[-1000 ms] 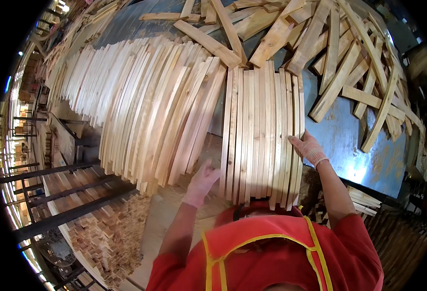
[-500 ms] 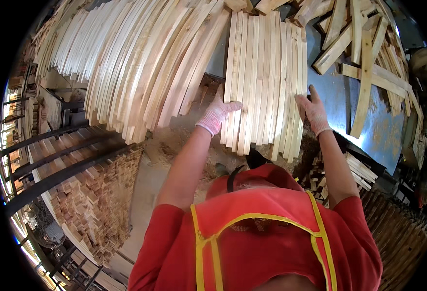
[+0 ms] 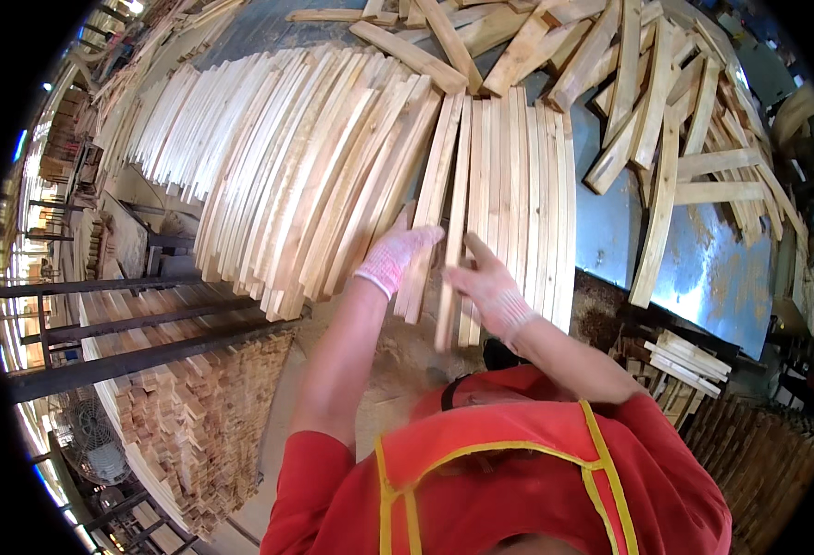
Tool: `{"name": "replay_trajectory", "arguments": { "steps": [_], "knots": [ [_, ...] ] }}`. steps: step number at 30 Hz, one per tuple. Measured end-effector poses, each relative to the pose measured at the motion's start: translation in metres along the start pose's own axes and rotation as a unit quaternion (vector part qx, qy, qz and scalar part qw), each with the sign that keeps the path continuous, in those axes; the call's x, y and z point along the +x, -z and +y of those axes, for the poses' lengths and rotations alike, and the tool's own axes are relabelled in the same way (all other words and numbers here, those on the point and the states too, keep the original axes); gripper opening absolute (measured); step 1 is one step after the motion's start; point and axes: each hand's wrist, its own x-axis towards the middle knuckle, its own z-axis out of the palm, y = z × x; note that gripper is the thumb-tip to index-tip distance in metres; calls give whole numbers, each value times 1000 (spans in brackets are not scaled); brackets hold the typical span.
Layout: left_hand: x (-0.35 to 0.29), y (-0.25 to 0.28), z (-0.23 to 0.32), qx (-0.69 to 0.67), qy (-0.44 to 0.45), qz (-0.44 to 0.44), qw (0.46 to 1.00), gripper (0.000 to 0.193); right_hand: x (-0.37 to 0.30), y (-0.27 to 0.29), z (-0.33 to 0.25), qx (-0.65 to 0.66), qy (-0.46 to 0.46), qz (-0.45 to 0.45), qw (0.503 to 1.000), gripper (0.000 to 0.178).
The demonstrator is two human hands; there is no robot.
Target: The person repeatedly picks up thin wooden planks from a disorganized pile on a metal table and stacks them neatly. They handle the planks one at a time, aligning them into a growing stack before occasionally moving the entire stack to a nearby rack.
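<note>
Pale wooden strips lie side by side in front of me. My left hand (image 3: 397,257), in a pinkish-white glove, closes round a pair of strips (image 3: 430,208) beside the large left-hand row, its thumb across their top. My right hand (image 3: 495,289), gloved alike, is at a single slanting strip (image 3: 458,208), its thumb over it and a finger along its right side; the other fingers are mostly hidden. The lower end of that strip is blurred. To its right, a narrower group of strips (image 3: 518,185) lies close together, partly covered by my right hand.
A long row of strips (image 3: 277,176) fans out to the left. Loose boards (image 3: 652,102) are heaped crosswise at the far right on a bluish metal surface (image 3: 726,287). Dark metal bars (image 3: 101,375) and a big stack of wood pieces (image 3: 203,425) stand at lower left.
Strips on the left of the group have separated and moved left with my left hand. My right hand has left the group's right edge and come across to a slanting strip.
</note>
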Motion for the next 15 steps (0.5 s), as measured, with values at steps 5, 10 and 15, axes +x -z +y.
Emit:
{"name": "replay_trajectory", "arguments": {
  "steps": [5,10,15],
  "knots": [
    [5,-33,-33,84,34,-11,996,94,-86,56,-25,104,-19,-63,992,101],
    [10,-62,-17,526,40,107,843,88,-60,97,-6,115,55,-44,991,90],
    [-45,-33,10,381,-131,166,900,73,-14,45,1,127,29,-96,987,91]
  ]
}}
